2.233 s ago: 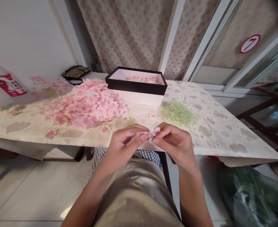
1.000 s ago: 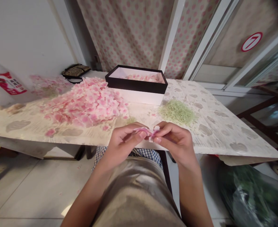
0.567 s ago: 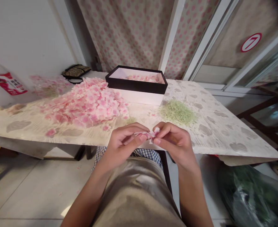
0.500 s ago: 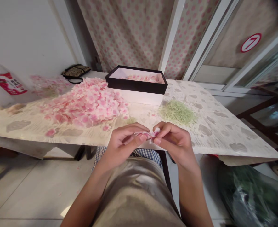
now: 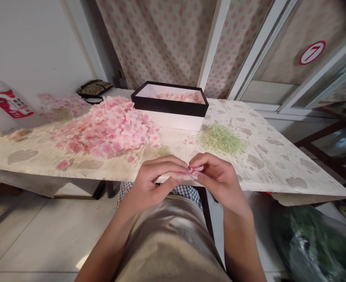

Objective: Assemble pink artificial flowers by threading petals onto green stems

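Note:
My left hand (image 5: 158,178) and my right hand (image 5: 216,176) meet just above the table's front edge. Between their fingertips is a pale pink artificial flower petal piece (image 5: 187,176), pinched by both hands; how many layers it has I cannot tell. A large heap of pink artificial blossoms (image 5: 111,129) lies beyond my left hand. Past my right hand sits a small pile of pale green plastic bits (image 5: 221,140). Behind both stands a white box with a black rim (image 5: 173,115), with pink and white pieces inside.
A patterned cloth covers the table (image 5: 296,168). Loose blossoms (image 5: 63,164) lie near the left front edge. A dark patterned pouch (image 5: 94,88) is at the back left, beside a clear bag with a red label (image 5: 12,103). A green-filled plastic bag (image 5: 310,243) stands on the floor, right.
The petal piece has turned and now lies flatter between the fingertips. My right fingers have shifted slightly, and my left fingers are stretched a little straighter.

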The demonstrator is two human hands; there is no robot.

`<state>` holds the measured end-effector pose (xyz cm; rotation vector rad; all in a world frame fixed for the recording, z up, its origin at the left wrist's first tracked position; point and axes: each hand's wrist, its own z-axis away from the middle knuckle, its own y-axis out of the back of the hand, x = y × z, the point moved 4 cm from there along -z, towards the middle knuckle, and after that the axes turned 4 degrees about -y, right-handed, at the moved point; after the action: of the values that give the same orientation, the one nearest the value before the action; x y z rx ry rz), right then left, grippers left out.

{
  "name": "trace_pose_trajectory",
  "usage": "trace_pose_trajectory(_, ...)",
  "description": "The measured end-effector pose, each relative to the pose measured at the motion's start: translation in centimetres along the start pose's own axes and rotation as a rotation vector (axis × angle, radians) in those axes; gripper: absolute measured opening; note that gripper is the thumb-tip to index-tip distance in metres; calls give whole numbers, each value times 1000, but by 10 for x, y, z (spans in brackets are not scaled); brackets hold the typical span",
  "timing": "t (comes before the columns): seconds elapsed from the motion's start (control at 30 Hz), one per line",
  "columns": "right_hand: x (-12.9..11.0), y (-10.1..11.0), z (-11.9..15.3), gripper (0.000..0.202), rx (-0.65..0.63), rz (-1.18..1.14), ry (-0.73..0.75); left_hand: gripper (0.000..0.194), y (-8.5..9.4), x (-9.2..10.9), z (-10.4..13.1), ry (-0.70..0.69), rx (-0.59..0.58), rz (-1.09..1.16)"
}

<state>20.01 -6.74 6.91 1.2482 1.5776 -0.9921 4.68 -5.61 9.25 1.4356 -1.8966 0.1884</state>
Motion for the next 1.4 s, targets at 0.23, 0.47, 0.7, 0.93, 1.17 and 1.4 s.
trace_pose_trajectory(0.23, -7, 17, -1, 13, -100, -134, 46, 40, 5, -8, 5, -294, 56, -631)
trace_pose_trajectory(0.47, 1, 2, -2, 12, -85, -116, 14, 44, 5, -10, 7, -379, 24, -753)
trace_pose_trajectory(0.7, -1, -9, 1, 10, 59, -18, 61, 47, 1, -11, 8, 29, 183, -7)
trace_pose_trajectory(0.93, -4, -11, 1, 11, 53, 71, 118, 50, -2, -7, 8, 207, 199, 211)
trace_pose_trajectory(1.17, 1, -13, 2, 14, 92, 81, 32, 56, -4, -7, 9, 91, 170, 97)
trace_pose_trajectory(1.4, 6, 12, -5, 8, 166, 166, 65, 47, 5, -10, 9, 101, 242, 42)
